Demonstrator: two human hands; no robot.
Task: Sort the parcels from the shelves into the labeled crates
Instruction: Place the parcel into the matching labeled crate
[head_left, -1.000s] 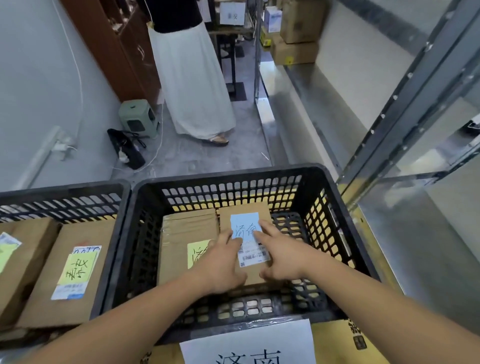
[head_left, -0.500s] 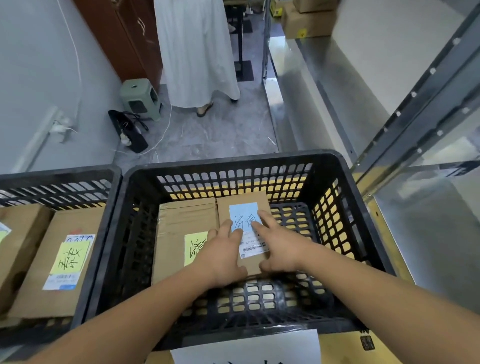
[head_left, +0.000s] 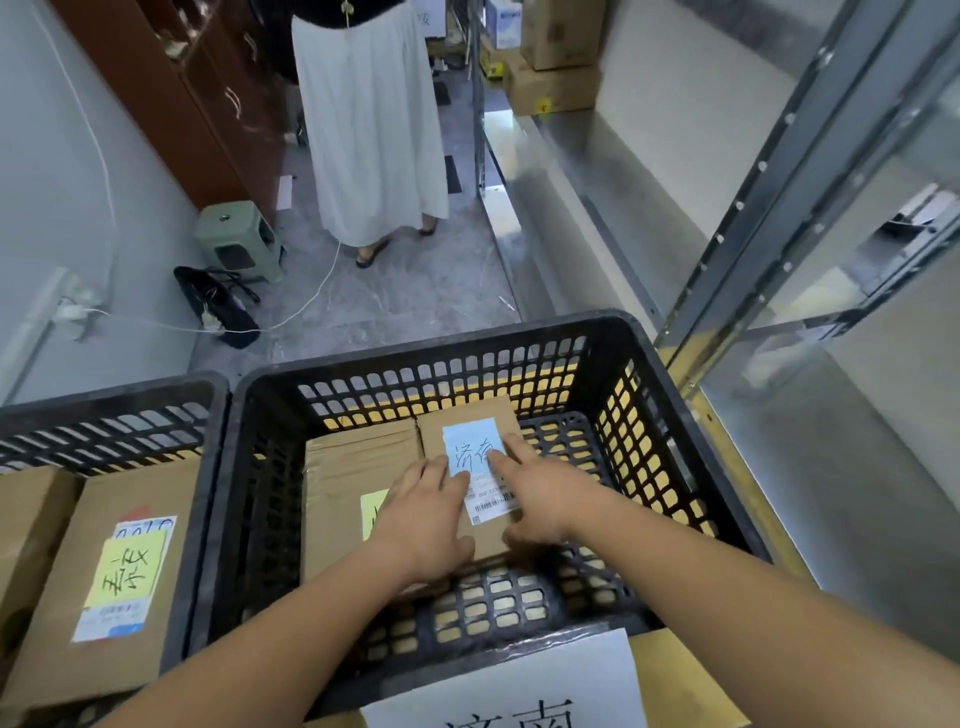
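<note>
Reaching into the black crate (head_left: 670, 415), both hands lie flat with fingers nearly straight on a brown cardboard parcel (head_left: 467, 415): the left hand (head_left: 423, 525) on its near left edge, the right hand (head_left: 535, 493) across its blue handwritten note (head_left: 470, 447) and barcode label. It lies flat beside a second parcel (head_left: 353, 467). Beyond, a person in a white skirt (head_left: 371, 130) stands.

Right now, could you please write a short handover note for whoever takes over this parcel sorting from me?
Left hand and right hand: both flat on the blue-labelled parcel, fingers straight, nothing gripped.
That parcel lies in the right crate, touching a yellow-labelled parcel on its left.
The left crate holds at least two more parcels.
Done: this parcel is in its crate.
Left: let go and fetch the next one; the shelves' stock is out of view.
</note>
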